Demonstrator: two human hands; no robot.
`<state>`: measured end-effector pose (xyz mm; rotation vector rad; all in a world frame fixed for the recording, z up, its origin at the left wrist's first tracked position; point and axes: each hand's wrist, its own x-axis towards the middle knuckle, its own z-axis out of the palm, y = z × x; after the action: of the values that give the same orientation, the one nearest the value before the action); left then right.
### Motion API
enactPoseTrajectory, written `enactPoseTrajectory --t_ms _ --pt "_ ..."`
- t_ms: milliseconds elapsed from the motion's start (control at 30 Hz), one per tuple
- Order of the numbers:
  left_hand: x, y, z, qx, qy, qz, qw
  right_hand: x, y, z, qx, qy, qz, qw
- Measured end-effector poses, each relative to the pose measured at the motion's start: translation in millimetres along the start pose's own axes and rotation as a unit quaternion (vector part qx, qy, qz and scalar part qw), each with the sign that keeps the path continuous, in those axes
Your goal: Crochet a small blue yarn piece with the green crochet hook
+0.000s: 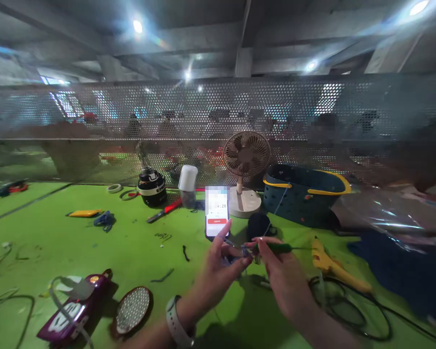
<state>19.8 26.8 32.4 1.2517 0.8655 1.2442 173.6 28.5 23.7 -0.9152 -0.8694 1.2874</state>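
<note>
Green bench (131,257), perforated screen (203,102) behind. Head view: I see the left hand (218,269) pinching a small bluish piece (246,250) just in front of the lit phone (217,215), a fingertip overlapping its lower corner. Right hand (284,271) grips a green-handled tool (278,247). Near: dark ball (257,226), yellow glue gun (334,269); beyond, fan (246,154), basket (298,203). Phone digits end "9:28"; black jar's (151,188) lettering only partly legible.

1. Mesh panel (203,104) behind desk (127,254).
2. Fan (245,154) behind phone (217,213); basket (294,206) right of fan.
3. Bottle (188,178) left of phone, jar (151,186) left of bottle.
4. Workpiece (246,250) at left grip (218,269); tool (278,247) in right grip (281,271).
5. Glue gun (336,271) right of tool, in front of basket.
</note>
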Motion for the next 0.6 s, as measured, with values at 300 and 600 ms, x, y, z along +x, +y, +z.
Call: enactPoseTrajectory --t_ms 300,600 --pt "-4 -9 6.9 -0.185 -0.047 -0.091 0.977 -1 -14 -14 -0.388 -0.104 -0.556 0.728" --pt "8 -8 -13.3 -0.327 -0.206 -0.187 0.903 8 -31 -19 -0.297 -0.216 -0.529 0.765"
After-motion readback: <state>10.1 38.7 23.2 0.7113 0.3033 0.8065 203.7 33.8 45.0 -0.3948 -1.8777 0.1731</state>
